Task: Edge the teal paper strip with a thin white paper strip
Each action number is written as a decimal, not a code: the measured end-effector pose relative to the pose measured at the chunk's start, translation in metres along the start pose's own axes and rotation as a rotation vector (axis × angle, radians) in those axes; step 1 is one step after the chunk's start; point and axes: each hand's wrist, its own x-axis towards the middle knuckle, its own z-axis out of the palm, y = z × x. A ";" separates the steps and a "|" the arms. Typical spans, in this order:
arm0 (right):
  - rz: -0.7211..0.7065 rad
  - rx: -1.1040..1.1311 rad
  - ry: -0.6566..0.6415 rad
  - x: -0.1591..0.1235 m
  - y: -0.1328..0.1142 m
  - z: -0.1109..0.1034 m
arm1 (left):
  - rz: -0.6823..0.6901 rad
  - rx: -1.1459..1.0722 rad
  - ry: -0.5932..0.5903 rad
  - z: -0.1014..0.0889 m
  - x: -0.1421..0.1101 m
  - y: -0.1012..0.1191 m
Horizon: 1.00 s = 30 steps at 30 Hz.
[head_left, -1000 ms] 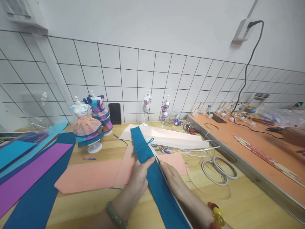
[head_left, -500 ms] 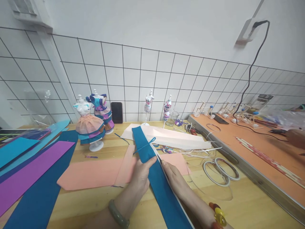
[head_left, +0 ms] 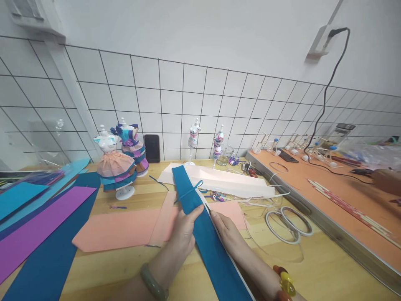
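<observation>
A long teal strip [head_left: 209, 246], paper or fabric, runs from the table's middle toward me, with a narrow white band along its right edge. My left hand [head_left: 184, 235] is closed on its left side, thumb pressed on top. The fingers of my right hand [head_left: 230, 235] pinch the white-banded right edge; the fingertips are partly hidden. A thin teal tie [head_left: 198, 184] crosses the strip's far part. Beneath and beside my left hand lie peach pieces [head_left: 119, 230], and a pale pink sheet [head_left: 232, 180] lies behind.
Dressed miniature mannequins [head_left: 115, 161] stand at back left, patterned ones [head_left: 194, 136] behind the pink sheet. A phone [head_left: 152, 148] leans on the wall. Narrow tape rolls [head_left: 297, 220] lie right, beside a raised orange board [head_left: 300, 179]. Purple [head_left: 46, 230] and blue strips cover the left.
The view has shifted slightly, so the scene sits a little further left. Both hands keep nearly the same hold on the teal strip.
</observation>
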 end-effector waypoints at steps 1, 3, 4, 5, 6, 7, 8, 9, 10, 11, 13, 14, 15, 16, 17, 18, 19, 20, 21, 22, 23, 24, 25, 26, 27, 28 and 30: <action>-0.001 -0.002 0.001 0.001 0.001 0.000 | -0.008 -0.001 -0.001 0.000 0.000 0.000; -0.001 -0.004 0.002 0.001 0.003 0.000 | -0.016 -0.001 0.002 0.000 0.000 0.000; 0.000 -0.005 0.001 0.002 0.004 0.000 | -0.017 -0.001 0.002 0.000 0.000 0.000; 0.001 -0.006 0.001 0.002 0.004 -0.001 | -0.016 0.000 0.002 0.000 0.001 0.000; 0.002 -0.006 0.000 0.002 0.003 -0.001 | -0.016 0.001 0.003 0.000 0.001 0.000; 0.003 -0.005 -0.002 0.001 0.003 -0.001 | -0.016 0.003 0.002 -0.001 0.001 0.000; 0.003 -0.003 -0.003 0.001 0.002 0.000 | -0.015 0.004 -0.002 -0.001 0.002 0.000; 0.003 -0.001 -0.004 0.001 0.001 0.000 | -0.012 0.002 -0.008 -0.001 0.002 -0.001; 0.002 0.002 -0.004 0.000 0.000 0.000 | -0.007 -0.001 -0.015 -0.002 0.003 -0.001; 0.001 0.004 -0.004 0.000 -0.001 0.000 | -0.003 -0.004 -0.020 -0.002 0.003 -0.001; -0.002 0.007 -0.003 -0.001 -0.003 -0.001 | -0.002 -0.009 -0.016 -0.002 0.003 -0.001; -0.004 0.008 -0.003 -0.002 -0.003 -0.001 | -0.003 -0.012 -0.012 -0.003 0.003 -0.001; -0.006 0.010 -0.004 -0.002 -0.003 -0.001 | -0.006 -0.012 -0.009 -0.003 0.003 -0.001; -0.007 0.011 -0.006 -0.002 -0.003 -0.002 | -0.008 -0.009 -0.008 -0.003 0.003 -0.001; -0.009 0.014 -0.008 -0.003 -0.004 -0.002 | -0.011 -0.004 -0.011 -0.003 0.003 -0.001; -0.012 0.017 -0.010 -0.003 -0.004 -0.002 | -0.013 0.001 -0.014 -0.003 0.002 -0.001; -0.014 0.021 -0.012 -0.003 -0.004 -0.002 | -0.014 0.006 -0.014 -0.003 0.002 -0.001; -0.017 0.026 -0.016 -0.004 -0.005 -0.002 | -0.015 0.011 -0.013 -0.002 0.001 -0.001; -0.019 0.033 -0.021 -0.004 -0.005 -0.002 | -0.017 0.018 -0.015 -0.002 0.001 -0.001; -0.023 0.040 -0.026 -0.005 -0.006 -0.002 | -0.021 0.024 -0.018 -0.002 0.000 -0.001; -0.027 0.049 -0.030 -0.005 -0.007 -0.002 | -0.028 0.031 -0.024 -0.001 0.000 -0.001; -0.031 0.058 -0.035 -0.005 -0.008 -0.002 | -0.035 0.038 -0.034 -0.001 -0.001 -0.002; -0.035 0.067 -0.037 -0.005 -0.008 -0.002 | -0.041 0.043 -0.046 -0.001 -0.001 -0.002; -0.039 0.075 -0.039 -0.005 -0.009 -0.002 | -0.044 0.046 -0.059 0.000 -0.001 -0.003; -0.043 0.082 -0.040 -0.005 -0.009 -0.002 | -0.044 0.047 -0.066 0.000 -0.002 -0.003; -0.044 0.088 -0.042 -0.004 -0.009 -0.002 | -0.043 0.049 -0.069 0.000 -0.002 -0.004; -0.043 0.097 -0.044 -0.004 -0.008 -0.003 | -0.041 0.057 -0.063 0.000 -0.002 -0.005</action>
